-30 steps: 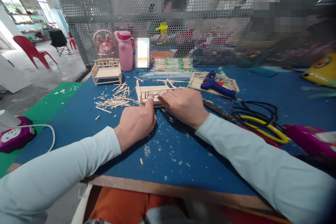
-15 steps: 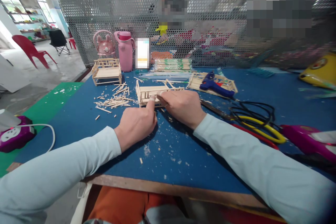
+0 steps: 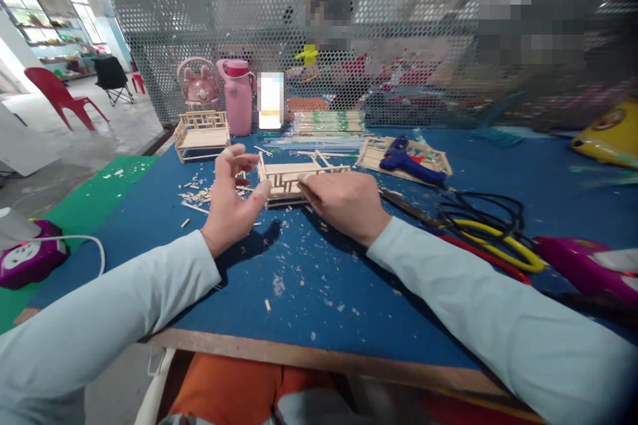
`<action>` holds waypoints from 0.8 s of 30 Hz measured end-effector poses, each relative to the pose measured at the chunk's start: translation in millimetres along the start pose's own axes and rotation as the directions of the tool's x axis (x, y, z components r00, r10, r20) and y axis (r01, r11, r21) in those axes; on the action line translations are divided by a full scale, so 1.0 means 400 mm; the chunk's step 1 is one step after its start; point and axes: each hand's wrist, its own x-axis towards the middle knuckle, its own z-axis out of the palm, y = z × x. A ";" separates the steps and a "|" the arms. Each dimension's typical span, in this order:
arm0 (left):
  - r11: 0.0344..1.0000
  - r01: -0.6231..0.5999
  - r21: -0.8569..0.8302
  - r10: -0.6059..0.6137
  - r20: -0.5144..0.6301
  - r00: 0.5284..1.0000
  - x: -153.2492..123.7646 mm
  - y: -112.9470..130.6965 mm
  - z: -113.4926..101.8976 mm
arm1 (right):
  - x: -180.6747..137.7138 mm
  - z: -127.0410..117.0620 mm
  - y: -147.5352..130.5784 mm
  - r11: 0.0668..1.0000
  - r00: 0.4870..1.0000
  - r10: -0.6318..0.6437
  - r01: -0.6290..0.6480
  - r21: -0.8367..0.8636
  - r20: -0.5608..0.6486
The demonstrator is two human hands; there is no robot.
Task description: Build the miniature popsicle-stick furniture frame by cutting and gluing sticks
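Note:
A small bench-like model of thin wooden sticks stands upright on the blue tabletop in the middle. My right hand is closed in a pinch at the model's front railing; the fingertips partly hide that spot. At the model's left end is my left hand, its fingers spread and curved with nothing seen between them. Its thumb is close to the left corner post, and I cannot tell whether they touch. Cut stick pieces lie beyond and beside the left hand, partly covered by it.
A similar finished-looking model stands back left, near a pink bottle and a phone. At right, a blue glue gun rests on another stick frame. Scissors, a black cable and a purple power strip lie nearer.
My left hand has come off the model's front railing, moved left and opened its fingers. My right hand keeps its pinch in the same place.

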 end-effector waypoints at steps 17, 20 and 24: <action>0.990 0.142 0.014 -0.143 0.147 0.979 0.032 -0.008 0.045 | -0.003 0.005 0.001 1.000 1.000 -0.006 0.005 0.029 0.022; 0.989 0.147 0.017 -0.148 0.166 0.975 0.034 -0.007 0.047 | -0.003 0.005 0.000 1.000 1.000 -0.004 0.003 0.026 0.023; 0.988 0.153 0.033 -0.156 0.175 0.972 0.036 -0.001 0.050 | -0.002 0.004 0.000 1.000 1.000 -0.008 0.007 0.018 0.028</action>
